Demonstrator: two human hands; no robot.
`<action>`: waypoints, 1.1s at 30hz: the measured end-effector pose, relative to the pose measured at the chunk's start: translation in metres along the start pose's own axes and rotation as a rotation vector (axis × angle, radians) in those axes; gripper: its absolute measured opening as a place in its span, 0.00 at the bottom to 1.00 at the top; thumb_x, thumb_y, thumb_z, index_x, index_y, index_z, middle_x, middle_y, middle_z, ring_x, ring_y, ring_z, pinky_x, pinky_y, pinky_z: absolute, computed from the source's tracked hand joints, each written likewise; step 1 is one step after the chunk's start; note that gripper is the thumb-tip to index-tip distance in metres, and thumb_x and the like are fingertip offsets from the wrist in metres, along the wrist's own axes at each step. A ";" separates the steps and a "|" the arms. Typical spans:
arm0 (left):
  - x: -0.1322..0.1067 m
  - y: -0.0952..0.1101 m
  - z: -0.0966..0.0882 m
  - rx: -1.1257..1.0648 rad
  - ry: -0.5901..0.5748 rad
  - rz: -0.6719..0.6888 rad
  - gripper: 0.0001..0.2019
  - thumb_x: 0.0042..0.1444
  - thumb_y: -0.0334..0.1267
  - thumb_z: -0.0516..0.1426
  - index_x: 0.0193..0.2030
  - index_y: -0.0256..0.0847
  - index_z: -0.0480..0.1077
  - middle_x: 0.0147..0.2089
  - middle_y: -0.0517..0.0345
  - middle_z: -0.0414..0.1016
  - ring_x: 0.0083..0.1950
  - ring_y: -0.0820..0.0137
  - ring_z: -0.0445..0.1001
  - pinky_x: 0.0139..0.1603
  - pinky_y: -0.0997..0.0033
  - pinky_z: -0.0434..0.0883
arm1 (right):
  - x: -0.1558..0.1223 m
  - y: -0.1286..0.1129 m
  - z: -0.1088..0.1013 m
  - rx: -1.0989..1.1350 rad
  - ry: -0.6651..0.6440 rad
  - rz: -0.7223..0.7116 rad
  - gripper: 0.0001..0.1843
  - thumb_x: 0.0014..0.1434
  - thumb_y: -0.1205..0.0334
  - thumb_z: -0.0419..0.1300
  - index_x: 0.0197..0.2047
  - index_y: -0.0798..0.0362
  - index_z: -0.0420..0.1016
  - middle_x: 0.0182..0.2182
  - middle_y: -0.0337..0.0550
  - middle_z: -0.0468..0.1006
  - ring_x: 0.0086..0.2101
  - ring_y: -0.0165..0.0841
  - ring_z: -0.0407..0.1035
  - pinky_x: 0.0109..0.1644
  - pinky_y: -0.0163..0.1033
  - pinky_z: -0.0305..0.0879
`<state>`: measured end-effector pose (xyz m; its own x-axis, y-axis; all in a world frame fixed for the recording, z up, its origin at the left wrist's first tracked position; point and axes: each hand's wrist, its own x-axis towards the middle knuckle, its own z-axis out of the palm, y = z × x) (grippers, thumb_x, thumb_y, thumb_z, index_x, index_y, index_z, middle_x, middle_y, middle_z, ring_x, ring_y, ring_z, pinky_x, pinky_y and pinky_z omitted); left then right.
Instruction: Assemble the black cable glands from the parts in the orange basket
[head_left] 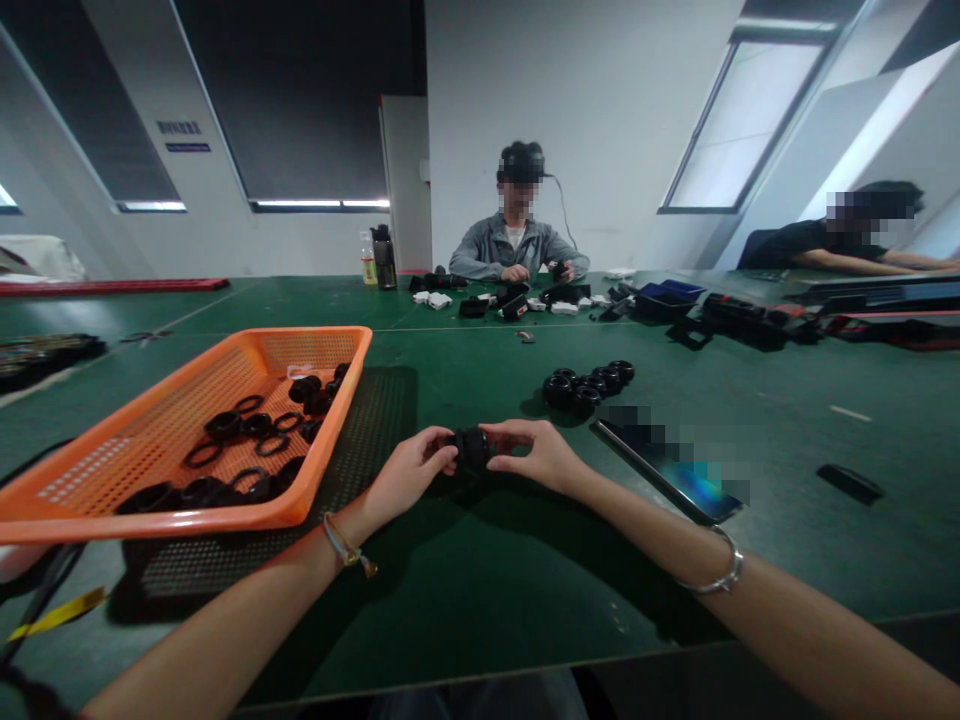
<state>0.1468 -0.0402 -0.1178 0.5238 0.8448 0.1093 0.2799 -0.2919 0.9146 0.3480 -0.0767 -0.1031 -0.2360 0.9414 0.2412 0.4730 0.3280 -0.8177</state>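
Note:
Between my two hands, just above the green table, is a black ribbed cylindrical part (473,452). My left hand (420,465) pinches its left end with thumb and fingers. From the other side, my right hand (536,452) grips its right end between thumb and fingertips. On my left stands an orange plastic basket (349,400) with black rings (202,455) and black cylindrical pieces in it. Beyond my right hand sits a cluster of black round parts (587,385). What the held part is exactly, I cannot make out.
A smartphone (667,475) lies right of my right hand, with a small black piece (850,483) farther right. Across the green table (465,360), a person (517,240) handles small parts behind scattered black and white pieces. Bottles (383,257) stand at the back.

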 end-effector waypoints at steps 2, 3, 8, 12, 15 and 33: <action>0.000 -0.001 0.000 -0.009 -0.002 0.003 0.13 0.52 0.40 0.52 0.43 0.36 0.65 0.32 0.57 0.71 0.32 0.70 0.72 0.35 0.70 0.68 | 0.000 0.001 0.000 0.000 0.005 -0.027 0.23 0.43 0.65 0.65 0.45 0.56 0.74 0.38 0.46 0.78 0.34 0.34 0.72 0.41 0.43 0.70; 0.000 -0.001 0.000 -0.013 -0.004 0.004 0.13 0.52 0.40 0.52 0.43 0.36 0.65 0.32 0.57 0.71 0.32 0.69 0.72 0.36 0.70 0.68 | 0.000 0.001 0.000 -0.001 0.015 -0.040 0.22 0.43 0.66 0.65 0.44 0.56 0.75 0.39 0.46 0.77 0.34 0.34 0.71 0.41 0.42 0.70; 0.000 0.003 0.000 -0.005 -0.004 -0.006 0.12 0.52 0.39 0.52 0.42 0.36 0.65 0.31 0.57 0.70 0.32 0.70 0.72 0.35 0.70 0.68 | 0.001 0.003 0.001 0.001 0.048 -0.056 0.19 0.43 0.67 0.64 0.42 0.53 0.76 0.39 0.45 0.76 0.33 0.32 0.71 0.39 0.41 0.70; -0.001 0.004 0.000 -0.009 -0.009 -0.001 0.12 0.52 0.39 0.51 0.42 0.36 0.64 0.32 0.57 0.70 0.32 0.70 0.71 0.35 0.70 0.67 | 0.000 0.004 0.003 0.032 0.068 -0.041 0.25 0.41 0.68 0.65 0.46 0.53 0.74 0.37 0.43 0.77 0.32 0.31 0.70 0.41 0.42 0.69; -0.001 0.003 0.000 -0.010 -0.013 0.017 0.12 0.52 0.39 0.51 0.41 0.36 0.64 0.32 0.57 0.69 0.32 0.70 0.71 0.35 0.70 0.67 | 0.000 0.003 0.004 0.065 0.082 -0.027 0.29 0.40 0.69 0.65 0.50 0.53 0.71 0.34 0.42 0.77 0.31 0.31 0.70 0.41 0.41 0.69; -0.001 0.003 0.000 0.013 0.009 0.012 0.10 0.52 0.37 0.52 0.41 0.37 0.65 0.32 0.58 0.69 0.32 0.71 0.71 0.35 0.72 0.69 | -0.001 0.002 0.003 -0.019 0.059 -0.031 0.20 0.46 0.62 0.63 0.45 0.54 0.75 0.35 0.44 0.79 0.33 0.35 0.72 0.41 0.42 0.69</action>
<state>0.1469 -0.0418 -0.1154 0.5199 0.8452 0.1243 0.2843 -0.3083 0.9078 0.3462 -0.0770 -0.1062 -0.2011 0.9334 0.2972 0.4822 0.3585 -0.7994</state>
